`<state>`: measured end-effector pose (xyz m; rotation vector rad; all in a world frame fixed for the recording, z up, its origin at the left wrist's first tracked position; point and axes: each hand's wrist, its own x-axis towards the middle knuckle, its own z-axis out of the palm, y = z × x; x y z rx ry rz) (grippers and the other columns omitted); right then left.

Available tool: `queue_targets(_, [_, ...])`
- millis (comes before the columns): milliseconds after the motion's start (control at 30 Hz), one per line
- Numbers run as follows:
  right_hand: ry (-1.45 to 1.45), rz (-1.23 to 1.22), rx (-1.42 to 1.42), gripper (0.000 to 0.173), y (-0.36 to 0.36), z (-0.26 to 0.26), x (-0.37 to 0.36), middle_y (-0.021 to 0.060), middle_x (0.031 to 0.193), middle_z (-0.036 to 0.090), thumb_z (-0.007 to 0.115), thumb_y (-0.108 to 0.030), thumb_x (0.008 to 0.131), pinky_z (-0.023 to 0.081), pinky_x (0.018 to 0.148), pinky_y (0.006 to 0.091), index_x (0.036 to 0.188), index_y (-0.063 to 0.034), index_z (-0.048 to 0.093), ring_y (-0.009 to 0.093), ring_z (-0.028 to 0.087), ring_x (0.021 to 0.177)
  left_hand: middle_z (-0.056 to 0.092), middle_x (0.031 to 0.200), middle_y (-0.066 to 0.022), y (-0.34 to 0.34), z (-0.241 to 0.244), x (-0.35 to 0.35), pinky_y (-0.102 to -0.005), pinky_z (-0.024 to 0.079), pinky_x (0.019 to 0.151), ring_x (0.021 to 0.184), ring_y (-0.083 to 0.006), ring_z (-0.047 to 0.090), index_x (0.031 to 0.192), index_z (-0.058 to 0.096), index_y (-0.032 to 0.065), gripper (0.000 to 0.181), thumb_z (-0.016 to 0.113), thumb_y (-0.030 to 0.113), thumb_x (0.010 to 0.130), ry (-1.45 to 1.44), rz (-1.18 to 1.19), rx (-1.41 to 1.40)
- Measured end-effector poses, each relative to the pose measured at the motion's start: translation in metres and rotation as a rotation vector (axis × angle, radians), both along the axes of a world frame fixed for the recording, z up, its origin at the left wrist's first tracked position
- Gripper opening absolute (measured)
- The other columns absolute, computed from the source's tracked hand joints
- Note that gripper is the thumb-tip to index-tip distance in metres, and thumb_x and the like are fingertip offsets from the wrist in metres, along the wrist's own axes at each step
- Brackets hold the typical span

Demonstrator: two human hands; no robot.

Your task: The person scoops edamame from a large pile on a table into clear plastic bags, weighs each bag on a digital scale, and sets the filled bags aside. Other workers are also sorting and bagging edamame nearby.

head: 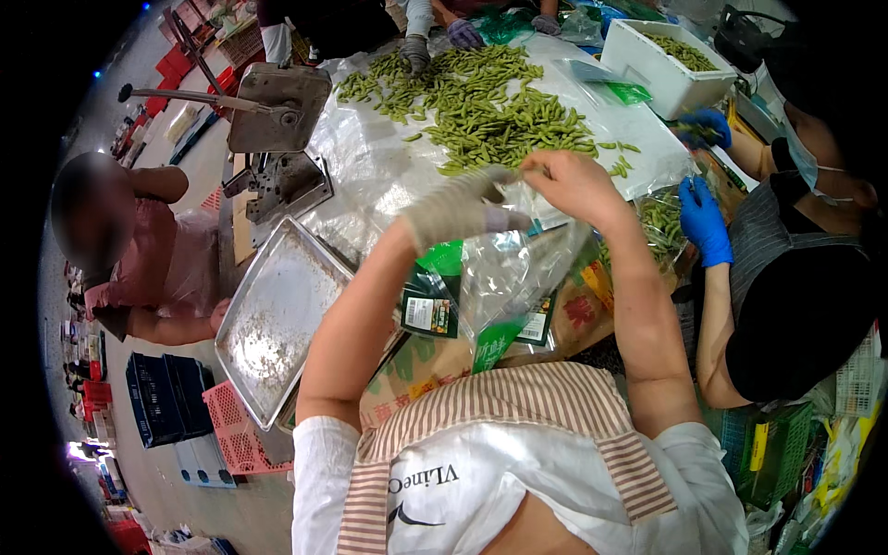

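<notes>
My left hand [461, 208], in a pale knit glove, is blurred by motion above the near edge of the pod pile. My bare right hand [572, 184] is beside it, fingertips bent together near the gloved fingers. Whether either grips anything is unclear. Directly beneath both hands is a clear plastic bag [513, 267] with a green printed corner. Dark-backed labelled packets [430, 312] lie partly under and beside it. Beyond my hands, green soybean pods [499, 125] are spread over a white plastic sheet [378, 180].
On the left are a metal tray [274, 319] and a metal scale [281, 111]. A white foam box [666, 69] of pods stands at back right. At right, a co-worker's blue-gloved hand [704, 222] touches a bag of pods [659, 218]. Another person's gloved hand [415, 55] reaches into the far pods.
</notes>
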<state>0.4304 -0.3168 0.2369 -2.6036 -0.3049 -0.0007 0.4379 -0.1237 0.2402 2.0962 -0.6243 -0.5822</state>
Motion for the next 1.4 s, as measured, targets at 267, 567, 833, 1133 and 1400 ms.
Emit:
queue_targets(267, [-0.243,-0.354,0.603,0.071,-0.005,-0.041,-0.049,0.015,0.101,0.052,0.07,-0.032,0.073,0.045,0.073,0.0324,0.128,-0.0076,0.033,0.024,0.058,0.083,0.057,0.063,-0.0049,-0.025,-0.084,0.039,-0.024,0.043,0.045,0.049,-0.0114,0.052,0.082,0.055,0.0002,0.012,0.058,0.011,0.079,0.114,0.575,-0.375])
queue_targets(567, [0.255,-0.562,1.355,0.024,-0.019,-0.102,-0.06,0.0019,0.071,0.053,0.062,-0.017,0.081,0.038,0.05,0.0237,0.094,-0.0085,0.043,0.011,0.051,0.06,0.061,0.072,-0.0158,-0.062,-0.105,-0.009,-0.0346,0.047,0.063,0.064,-0.026,0.059,0.085,0.055,-0.0025,0.021,0.059,0.015,0.075,0.266,0.496,-0.515])
queue_targets(833, [0.229,-0.669,1.336,0.031,-0.028,-0.103,-0.051,-0.005,0.055,0.035,0.057,-0.014,0.083,0.024,0.037,0.02,0.11,-0.0061,0.044,0.004,0.031,0.043,0.058,0.087,-0.0099,-0.009,-0.137,0.075,-0.0277,0.049,0.056,0.073,-0.0146,0.057,0.11,0.052,0.0028,0.045,0.069,0.015,0.07,0.623,0.263,-0.4])
queue_targets(1133, [0.211,-0.651,1.243,0.017,-0.005,-0.096,-0.031,-0.0068,0.052,0.031,0.052,-0.025,0.089,0.019,0.035,0.0195,0.096,-0.01,0.047,0.002,0.024,0.039,0.011,0.145,-0.0147,-0.017,-0.12,0.163,-0.0595,0.021,0.1,0.132,-0.0403,0.012,0.139,0.021,0.0265,0.103,0.079,0.041,0.055,-0.729,-0.057,0.72])
queue_targets(1400, [0.142,-0.714,1.506,0.012,0.006,-0.085,-0.008,-0.0038,0.052,0.032,0.049,-0.021,0.091,0.028,0.04,0.0223,0.09,-0.0091,0.045,0.006,0.029,0.043,0.018,0.143,-0.0153,-0.036,-0.125,0.261,-0.0561,0.027,0.1,0.129,-0.0442,0.017,0.136,0.026,0.0286,0.105,0.083,0.031,0.048,-0.536,-0.091,0.622])
